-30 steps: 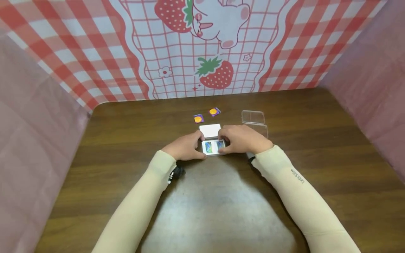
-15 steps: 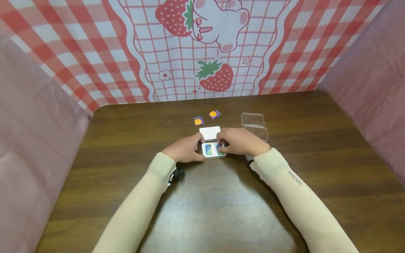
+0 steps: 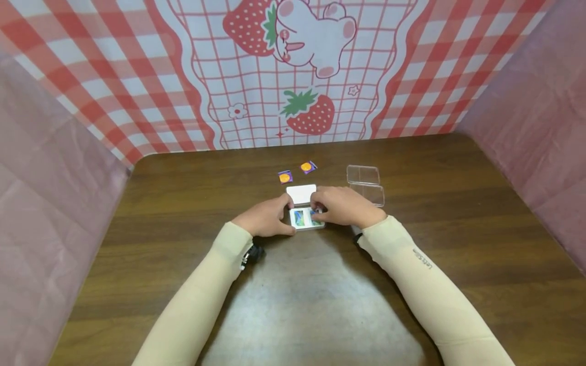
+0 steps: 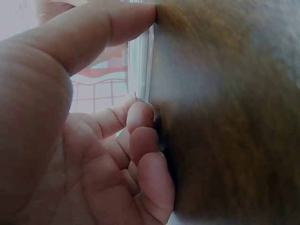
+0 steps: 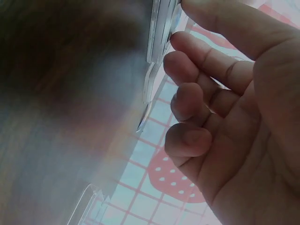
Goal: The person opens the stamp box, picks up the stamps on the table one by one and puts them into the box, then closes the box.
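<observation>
A small white case lies unfolded on the table, its white lid (image 3: 300,194) behind its lower half (image 3: 308,219). Two small blue-green pictures fill the lower half, a left picture (image 3: 299,218) and a right picture (image 3: 316,223). My left hand (image 3: 264,217) grips the case at its left side, thumb at the near corner and fingers at the back. In the left wrist view, the clear case edge (image 4: 144,61) runs between thumb and fingertips. My right hand (image 3: 345,206) touches the right picture with its thumb; its fingers are loosely bent, partly covering that side.
Two purple and orange squares, a left square (image 3: 285,177) and a right square (image 3: 308,166), lie behind the case. A clear hinged plastic case (image 3: 363,174) lies unfolded at the right, partly behind my right hand. A checked cloth (image 3: 256,122) hangs beyond the table (image 3: 206,193).
My right thumb and fingers have shifted slightly over the right picture, showing more of it. My left hand keeps its hold on the case. The head view has tilted a little.
</observation>
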Available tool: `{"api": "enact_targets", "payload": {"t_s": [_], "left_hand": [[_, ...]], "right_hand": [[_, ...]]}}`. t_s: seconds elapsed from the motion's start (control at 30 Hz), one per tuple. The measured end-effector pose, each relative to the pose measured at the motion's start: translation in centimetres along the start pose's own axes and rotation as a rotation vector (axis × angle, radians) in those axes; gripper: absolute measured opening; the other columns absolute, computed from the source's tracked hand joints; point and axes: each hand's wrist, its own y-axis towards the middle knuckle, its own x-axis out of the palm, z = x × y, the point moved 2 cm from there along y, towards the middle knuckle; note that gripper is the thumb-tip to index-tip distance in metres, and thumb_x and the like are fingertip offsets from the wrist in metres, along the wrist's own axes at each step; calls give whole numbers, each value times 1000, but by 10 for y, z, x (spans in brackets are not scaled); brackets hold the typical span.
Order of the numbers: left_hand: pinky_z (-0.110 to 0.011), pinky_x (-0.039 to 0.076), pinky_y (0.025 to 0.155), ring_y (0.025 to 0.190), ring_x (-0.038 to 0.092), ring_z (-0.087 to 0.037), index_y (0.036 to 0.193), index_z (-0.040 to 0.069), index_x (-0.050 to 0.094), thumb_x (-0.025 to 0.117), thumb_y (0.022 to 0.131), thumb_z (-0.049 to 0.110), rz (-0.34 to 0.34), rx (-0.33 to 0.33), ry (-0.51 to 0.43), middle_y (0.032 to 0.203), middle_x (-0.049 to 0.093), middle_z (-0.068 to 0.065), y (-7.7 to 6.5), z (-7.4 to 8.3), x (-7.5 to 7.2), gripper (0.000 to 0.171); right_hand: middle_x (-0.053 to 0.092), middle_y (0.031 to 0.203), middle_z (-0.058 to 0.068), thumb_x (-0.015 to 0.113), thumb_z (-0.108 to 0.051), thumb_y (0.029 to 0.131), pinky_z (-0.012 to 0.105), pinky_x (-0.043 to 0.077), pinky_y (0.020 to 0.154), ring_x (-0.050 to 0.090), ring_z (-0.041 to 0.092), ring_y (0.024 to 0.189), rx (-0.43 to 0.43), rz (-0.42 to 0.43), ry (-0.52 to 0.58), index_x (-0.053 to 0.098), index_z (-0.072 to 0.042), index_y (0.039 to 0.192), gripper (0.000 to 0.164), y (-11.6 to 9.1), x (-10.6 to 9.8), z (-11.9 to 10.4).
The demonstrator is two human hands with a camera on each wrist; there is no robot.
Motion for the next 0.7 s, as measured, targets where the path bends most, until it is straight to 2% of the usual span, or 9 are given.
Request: {"api": "enact_targets", "payload": {"t_s": [0.2,0.33,0.53,0.7], "left_hand": [[-35,47,80,89,58,-20,124,16,49,82,88,38,11,-3,8,103,61,-6,1,1,-1,54],[-35,47,80,89,58,-19,124,15,49,82,88,38,12,3,10,102,61,-6,1,1,-1,54],[-37,48,81,90,58,-21,123,16,50,83,87,39,17,-11,9,102,61,-6,-1,2,0,54],[-38,50,85,94,61,-19,123,15,51,82,87,38,5,-3,16,105,63,-6,-2,3,2,53]], "right_hand": [[60,87,-2,78,-30,94,34,47,67,52,13,73,-25,16,-16,69,-16,92,17,-1,-5,0],[58,85,-2,76,-32,96,33,44,66,51,13,72,-17,47,30,69,-16,96,18,-4,-11,2],[56,81,-3,72,-31,98,33,41,63,49,14,69,42,138,-16,67,-17,94,15,-9,-21,9],[62,86,-5,71,-27,98,34,46,64,53,12,70,97,170,-18,70,-19,95,9,-13,-25,13]]}}
